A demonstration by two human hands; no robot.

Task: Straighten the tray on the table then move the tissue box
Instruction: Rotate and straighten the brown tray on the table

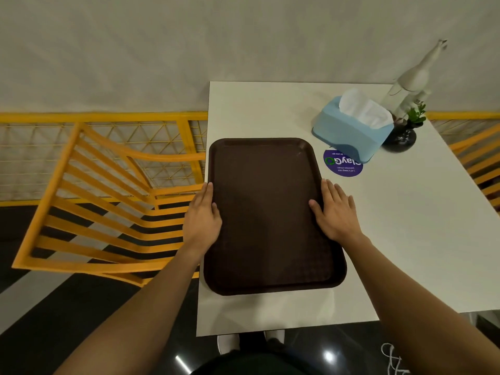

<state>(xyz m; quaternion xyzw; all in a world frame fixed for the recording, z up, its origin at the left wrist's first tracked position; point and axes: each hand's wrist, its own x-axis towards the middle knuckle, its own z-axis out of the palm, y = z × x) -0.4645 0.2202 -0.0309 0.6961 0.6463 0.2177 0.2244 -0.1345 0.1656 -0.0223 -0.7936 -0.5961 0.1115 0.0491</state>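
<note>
Left hand (202,212) and right hand (334,211) lie flat with fingers together, one against each long edge of the brown tray (267,212), pressing rather than gripping. The tray between them looks nearly square to the white table (405,239), so straightening seems almost finished. The blue tissue box (349,131), beyond the right hand, appears untouched; moving it remains.

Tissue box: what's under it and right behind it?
The tissue box sits on the white table, its near corner overlapping a round purple sticker, part of whose print is hidden. Behind it stand a small dark potted plant and a white bottle, bases partly hidden.
</note>
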